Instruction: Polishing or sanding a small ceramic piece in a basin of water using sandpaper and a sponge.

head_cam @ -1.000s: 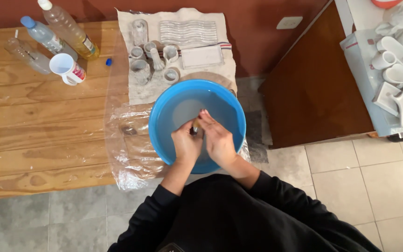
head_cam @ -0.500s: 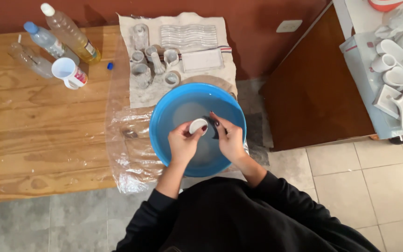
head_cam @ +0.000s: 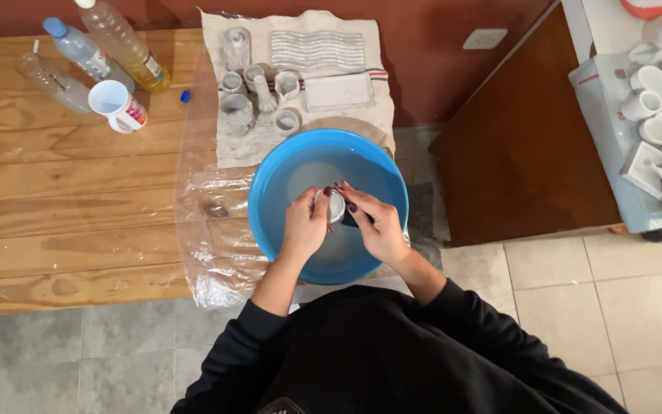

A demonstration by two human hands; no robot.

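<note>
A blue plastic basin (head_cam: 270, 180) with cloudy water stands on clear plastic sheeting at the edge of a wooden table. Both my hands are over its middle. My left hand (head_cam: 306, 224) grips a small white cup-like piece (head_cam: 335, 205), its round opening facing up. My right hand (head_cam: 374, 221) touches the same piece from the right, fingertips on its rim, and seems to hold something dark against it, mostly hidden.
Behind the basin a white cloth (head_cam: 316, 54) carries several small pale ceramic pieces and a flat tray. Plastic bottles (head_cam: 109, 46) and a white mug (head_cam: 116, 106) stand at the table's far left. A dark cabinet (head_cam: 522, 153) is to the right, with white ceramics (head_cam: 660, 123) beyond.
The hands have drawn slightly closer over the basin. The white piece has turned in my left hand and my right fingers now rest on its rim.
</note>
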